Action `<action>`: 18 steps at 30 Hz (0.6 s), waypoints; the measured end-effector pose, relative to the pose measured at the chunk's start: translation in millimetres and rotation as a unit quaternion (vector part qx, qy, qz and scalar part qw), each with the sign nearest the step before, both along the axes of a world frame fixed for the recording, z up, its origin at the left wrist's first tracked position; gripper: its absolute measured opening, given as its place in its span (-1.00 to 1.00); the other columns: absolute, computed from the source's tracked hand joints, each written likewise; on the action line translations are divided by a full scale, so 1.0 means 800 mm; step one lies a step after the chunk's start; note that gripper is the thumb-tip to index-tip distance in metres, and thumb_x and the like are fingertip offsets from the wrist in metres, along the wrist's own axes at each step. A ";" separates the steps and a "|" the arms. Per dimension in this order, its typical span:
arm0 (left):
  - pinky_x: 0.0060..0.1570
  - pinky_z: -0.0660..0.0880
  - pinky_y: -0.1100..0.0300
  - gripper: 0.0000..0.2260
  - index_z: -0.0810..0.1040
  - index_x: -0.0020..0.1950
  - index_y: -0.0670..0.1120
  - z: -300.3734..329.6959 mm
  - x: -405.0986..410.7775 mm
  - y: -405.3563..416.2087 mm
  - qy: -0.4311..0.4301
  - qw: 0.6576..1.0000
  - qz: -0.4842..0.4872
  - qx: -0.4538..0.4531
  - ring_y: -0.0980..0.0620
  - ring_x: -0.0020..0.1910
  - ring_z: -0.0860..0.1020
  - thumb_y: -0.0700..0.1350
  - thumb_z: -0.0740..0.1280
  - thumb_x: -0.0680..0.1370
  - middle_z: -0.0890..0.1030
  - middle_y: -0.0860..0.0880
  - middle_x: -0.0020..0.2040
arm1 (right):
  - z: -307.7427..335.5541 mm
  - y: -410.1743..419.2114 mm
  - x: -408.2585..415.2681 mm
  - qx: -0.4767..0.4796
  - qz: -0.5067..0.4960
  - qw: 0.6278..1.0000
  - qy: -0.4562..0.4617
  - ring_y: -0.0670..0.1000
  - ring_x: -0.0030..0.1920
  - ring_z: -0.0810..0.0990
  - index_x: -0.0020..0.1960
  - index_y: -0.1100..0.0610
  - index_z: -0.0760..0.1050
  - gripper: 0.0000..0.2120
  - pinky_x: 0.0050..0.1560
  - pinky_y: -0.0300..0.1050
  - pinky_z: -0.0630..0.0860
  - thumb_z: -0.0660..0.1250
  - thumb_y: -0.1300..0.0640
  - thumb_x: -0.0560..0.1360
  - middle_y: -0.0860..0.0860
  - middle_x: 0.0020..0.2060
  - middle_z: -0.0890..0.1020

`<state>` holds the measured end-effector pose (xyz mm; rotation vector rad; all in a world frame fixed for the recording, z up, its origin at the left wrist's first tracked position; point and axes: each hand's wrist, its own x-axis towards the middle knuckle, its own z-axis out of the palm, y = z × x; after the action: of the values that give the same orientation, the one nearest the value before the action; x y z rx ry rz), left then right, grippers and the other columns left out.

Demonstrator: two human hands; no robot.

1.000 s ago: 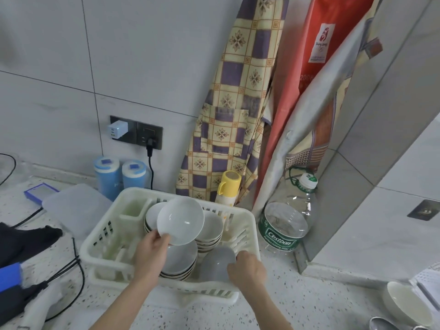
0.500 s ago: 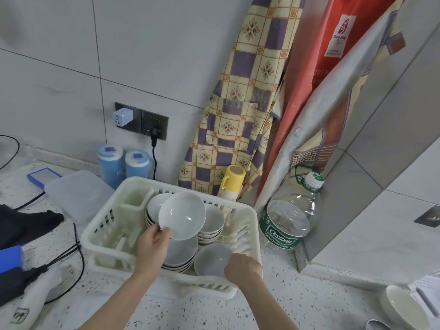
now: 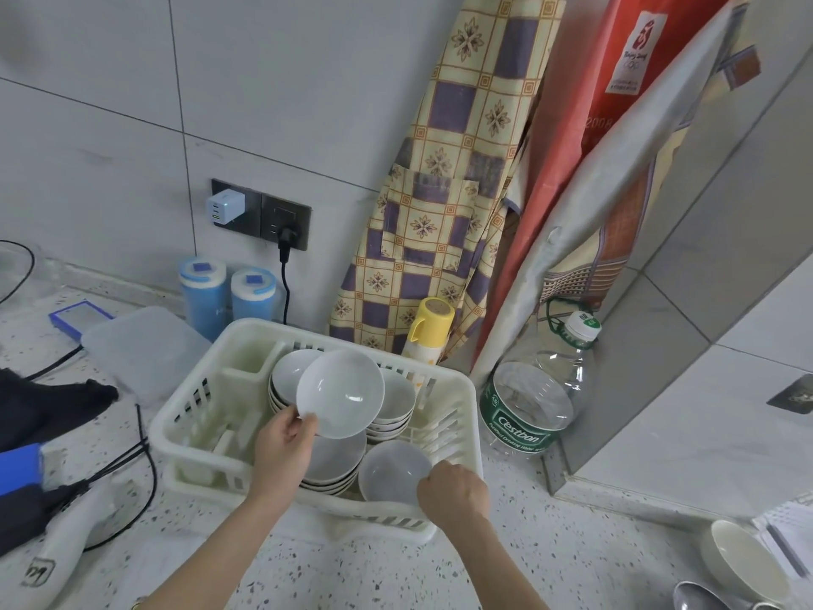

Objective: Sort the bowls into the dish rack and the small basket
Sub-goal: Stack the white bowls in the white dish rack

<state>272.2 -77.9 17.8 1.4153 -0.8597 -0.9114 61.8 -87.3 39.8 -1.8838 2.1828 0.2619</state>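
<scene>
Speckled table (image 3: 550,565) carries the dish rack (image 3: 457,389); the right hand (image 3: 455,493) has lowered its gripped bowl (image 3: 391,471) to five o'clock inside, while the left hand (image 3: 281,451) pinches another bowl (image 3: 341,391) above the stacks.

Your left hand (image 3: 283,451) hides part of the stacked bowls (image 3: 338,466), and the frame edge crops the corner bowl (image 3: 743,561).

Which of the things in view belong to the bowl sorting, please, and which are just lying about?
In the job: dish rack; stacked bowls inside it; tilted bowl in the left hand; small bowl in the right hand.

Lying about: water bottle; yellow flask; two blue canisters; hanging aprons; lidded box.
</scene>
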 end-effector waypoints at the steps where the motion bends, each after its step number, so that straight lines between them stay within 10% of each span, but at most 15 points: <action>1: -0.41 0.29 0.21 -0.73 0.47 -0.31 -0.03 0.000 0.000 0.000 0.001 1.000 -0.001 0.000 0.26 -0.54 0.42 -0.25 0.28 0.58 0.49 0.16 -0.54 | 0.001 0.000 -0.001 0.004 0.007 1.000 0.000 0.02 -0.18 0.52 0.04 0.12 0.56 -0.73 -0.22 -0.19 0.41 0.10 0.12 0.54 0.01 -0.04 0.65; 11: -0.38 0.30 0.13 -0.81 0.59 -0.26 -0.11 0.003 0.005 -0.007 0.003 0.999 0.020 0.038 0.09 -0.43 0.39 -0.23 0.31 0.55 0.51 0.13 -0.57 | -0.010 0.021 -0.002 -0.175 0.001 0.978 -0.109 -0.03 -0.38 0.45 -0.19 0.06 0.54 -0.69 -0.35 -0.22 0.42 0.11 0.00 0.60 -0.05 -0.39 0.52; 18: -0.32 0.37 0.18 -0.79 0.63 -0.30 -0.09 0.038 -0.023 -0.012 -0.062 0.993 -0.060 0.080 0.20 -0.38 0.57 -0.20 0.29 0.51 0.69 0.04 -0.40 | 0.005 0.018 -0.031 -0.218 -0.137 0.845 -0.469 -0.19 -0.48 0.53 -0.14 0.02 0.62 -0.73 -0.29 -0.21 0.42 0.19 0.05 0.62 0.06 -0.51 0.61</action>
<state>254.2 -87.3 48.1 1.5846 -0.9916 -1.0089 36.8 -73.1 44.2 -1.3407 1.7888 -1.0667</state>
